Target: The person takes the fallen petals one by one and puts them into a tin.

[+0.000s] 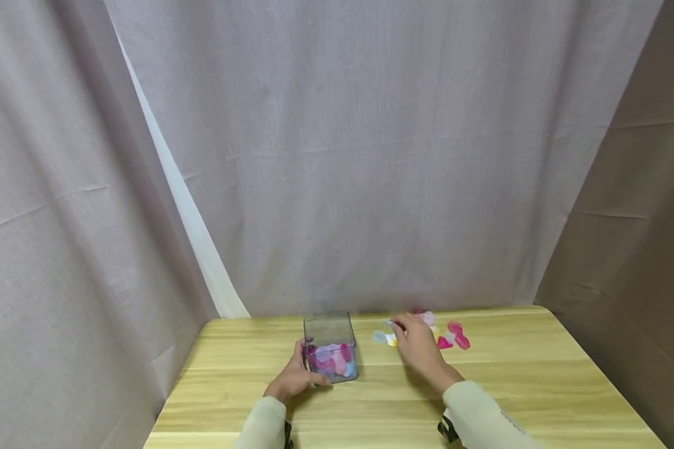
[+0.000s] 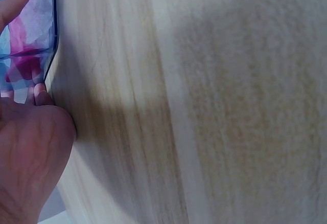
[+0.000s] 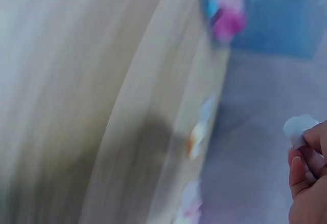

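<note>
A clear, bluish plastic box (image 1: pixel 328 327) stands tilted toward the left side of the table, with pink, lilac, magenta and light blue petals (image 1: pixel 328 358) inside. My left hand (image 1: pixel 296 376) grips it at its left side, the thumb across the near lower edge; the left wrist view catches only part of the hand (image 2: pixel 33 152) and a corner of the box. Off to the right, my right hand (image 1: pixel 420 350) is above the table among loose petals. Between its thumb and fingertips it pinches a whitish petal (image 3: pixel 298 127), seen best in the right wrist view.
Pale blue (image 1: pixel 379 337), white-and-yellow (image 1: pixel 391 340) and magenta petals (image 1: pixel 461 341) lie scattered near the table's far edge, around the right hand. Grey curtains (image 1: pixel 371 156) hang behind the wooden table (image 1: pixel 230 355), and a brownish one (image 1: pixel 634 249) stands at the right.
</note>
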`<act>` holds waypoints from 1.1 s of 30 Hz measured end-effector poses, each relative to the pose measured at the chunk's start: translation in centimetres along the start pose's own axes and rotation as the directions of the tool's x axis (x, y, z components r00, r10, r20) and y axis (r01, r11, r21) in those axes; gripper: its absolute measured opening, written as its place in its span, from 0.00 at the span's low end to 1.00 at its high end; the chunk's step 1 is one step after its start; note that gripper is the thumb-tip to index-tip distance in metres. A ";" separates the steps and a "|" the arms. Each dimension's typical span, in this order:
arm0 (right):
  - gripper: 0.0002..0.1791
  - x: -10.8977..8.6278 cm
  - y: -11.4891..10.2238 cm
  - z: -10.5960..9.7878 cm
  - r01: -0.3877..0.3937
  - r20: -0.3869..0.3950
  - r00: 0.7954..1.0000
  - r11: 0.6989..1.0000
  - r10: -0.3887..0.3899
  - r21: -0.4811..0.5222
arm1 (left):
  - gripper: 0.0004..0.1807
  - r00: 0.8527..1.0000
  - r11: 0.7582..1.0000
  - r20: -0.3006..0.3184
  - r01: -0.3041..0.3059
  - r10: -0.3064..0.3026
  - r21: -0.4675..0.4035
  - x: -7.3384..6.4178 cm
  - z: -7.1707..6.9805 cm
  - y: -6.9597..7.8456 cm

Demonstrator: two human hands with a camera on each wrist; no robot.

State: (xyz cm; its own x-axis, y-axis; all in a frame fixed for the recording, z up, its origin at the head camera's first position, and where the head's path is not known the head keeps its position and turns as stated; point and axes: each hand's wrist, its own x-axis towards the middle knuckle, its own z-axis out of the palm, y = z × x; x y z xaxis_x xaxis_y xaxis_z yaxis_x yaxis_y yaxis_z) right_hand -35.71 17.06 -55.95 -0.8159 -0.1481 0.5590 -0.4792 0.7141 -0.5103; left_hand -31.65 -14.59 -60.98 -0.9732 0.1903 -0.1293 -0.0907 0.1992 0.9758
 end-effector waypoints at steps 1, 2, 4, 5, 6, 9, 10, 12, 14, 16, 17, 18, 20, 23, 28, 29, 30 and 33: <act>0.05 -0.4 -0.7 -0.2 -0.016 -0.006 1.000 1.000 0.016 0.019 | 0.65 1.000 1.000 0.000 -0.001 0.001 0.000 -0.1 0.1 0.1; 0.06 -0.7 -1.3 -0.5 -0.032 -0.010 0.999 0.999 0.032 0.038 | 0.65 1.000 1.000 0.000 0.002 -0.002 -0.002 -0.1 0.3 0.2; 0.05 -1.4 -2.5 -0.9 -0.039 -0.025 0.999 0.998 0.040 0.055 | 0.65 1.000 1.000 0.001 0.002 -0.002 0.005 -0.2 0.5 0.2; 0.05 -1.6 -3.0 -1.1 -0.029 -0.038 0.999 0.998 0.031 0.061 | 0.65 1.000 1.000 0.002 0.001 -0.001 0.009 -0.2 0.5 0.2; 0.06 -1.7 -3.6 -1.1 -0.020 -0.049 0.999 0.998 0.024 0.067 | 0.64 1.000 1.000 0.003 -0.002 0.002 0.011 -0.2 0.5 0.2; 0.07 -1.7 -5.3 -0.9 0.019 -0.077 0.997 0.995 -0.012 0.093 | 0.64 1.000 1.000 0.005 -0.005 0.005 0.011 -0.2 0.5 0.2; 0.07 -1.6 -5.9 -0.6 0.034 -0.080 0.996 0.994 -0.026 0.101 | 0.64 1.000 1.000 0.004 -0.007 0.007 0.012 -0.2 0.4 0.2; 0.07 -1.3 -7.2 0.0 0.070 -0.077 0.995 0.990 -0.061 0.119 | 0.64 1.000 1.000 0.000 -0.009 0.009 0.010 -0.3 0.3 0.2; 0.07 -0.8 -8.5 0.8 0.099 -0.059 0.994 0.986 -0.092 0.133 | 0.64 1.000 1.000 -0.005 -0.010 0.010 0.012 -0.3 0.1 0.1; 0.08 -0.2 -9.8 1.6 0.115 -0.022 0.993 0.983 -0.113 0.145 | 0.64 1.000 1.000 -0.010 -0.009 0.009 0.015 -0.2 0.0 0.2; 0.08 0.2 -10.4 2.0 0.120 0.002 0.993 0.982 -0.121 0.147 | 0.64 1.000 1.000 -0.010 -0.007 0.007 0.016 -0.2 0.0 0.2; 0.08 0.6 -11.0 2.4 0.124 0.027 0.991 0.983 -0.129 0.139 | 0.64 1.000 1.000 -0.008 -0.007 0.007 0.020 -0.2 -0.1 0.2; 0.08 1.5 -12.0 3.2 0.140 0.086 0.985 0.984 -0.150 0.112 | 0.64 1.000 1.000 -0.006 -0.001 0.001 0.028 -0.2 -0.1 0.3; 0.09 2.8 -12.9 4.6 0.171 0.181 0.967 0.984 -0.178 0.057 | 0.63 1.000 0.999 -0.004 0.006 -0.006 0.036 -0.1 -0.1 0.4; 0.12 4.0 -13.1 6.6 0.140 0.318 0.937 0.989 -0.145 0.038 | 0.63 1.000 0.999 -0.012 0.021 -0.020 0.043 -0.1 0.0 0.2; 0.12 4.0 -13.1 6.9 0.118 0.342 0.932 0.992 -0.123 0.034 | 0.63 1.000 0.999 -0.014 0.023 -0.022 0.044 -0.1 0.0 0.2; 0.13 4.1 -13.2 7.2 0.093 0.364 0.927 0.995 -0.096 0.025 | 0.63 1.000 0.999 -0.014 0.023 -0.023 0.046 -0.1 0.0 0.2; 0.13 4.1 -13.3 7.6 0.027 0.413 0.910 1.000 -0.018 -0.014 | 0.64 1.000 0.999 -0.020 0.019 -0.018 0.045 -0.1 0.0 0.2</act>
State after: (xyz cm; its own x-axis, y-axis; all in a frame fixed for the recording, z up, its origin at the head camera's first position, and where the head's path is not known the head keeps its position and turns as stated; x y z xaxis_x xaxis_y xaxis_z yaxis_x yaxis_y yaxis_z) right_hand -35.08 1.72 -51.84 -0.8677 -0.4306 0.2483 -0.4961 0.7196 -0.4858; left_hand -31.57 -14.52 -60.81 -0.9755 0.1671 -0.1430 -0.0991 0.2462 0.9641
